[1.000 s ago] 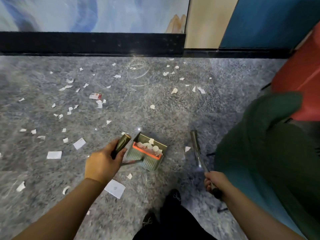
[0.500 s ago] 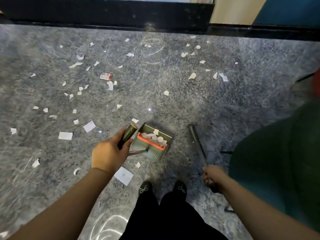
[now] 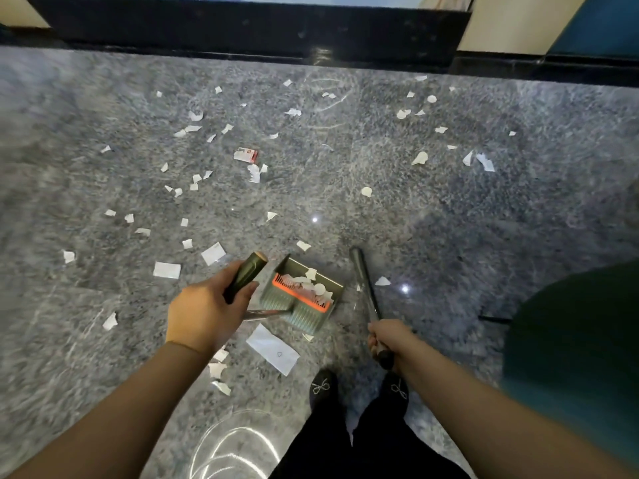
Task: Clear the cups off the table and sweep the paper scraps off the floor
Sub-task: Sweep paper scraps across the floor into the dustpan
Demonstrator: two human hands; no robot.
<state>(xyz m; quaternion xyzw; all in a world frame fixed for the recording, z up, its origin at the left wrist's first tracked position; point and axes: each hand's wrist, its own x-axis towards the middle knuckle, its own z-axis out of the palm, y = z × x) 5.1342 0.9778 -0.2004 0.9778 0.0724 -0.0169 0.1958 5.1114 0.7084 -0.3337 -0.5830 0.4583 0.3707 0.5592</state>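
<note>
Single head-worn wide-angle view, looking steeply down and forward, floor (image 3: 449, 236) near, far wall base at top edge

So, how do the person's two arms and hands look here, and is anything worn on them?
Both forearms are bare up to the frame's edge: no sleeves show. The left hand and the right hand wear no gloves, and no rings, watch or bracelet can be seen. No markings show on either arm.

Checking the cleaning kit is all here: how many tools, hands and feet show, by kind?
Dustpan: 1
Long handles, one gripped in each hand: 2
Hands, left hand and right hand: 2
Feet in black footwear: 2
Total: 7
</note>
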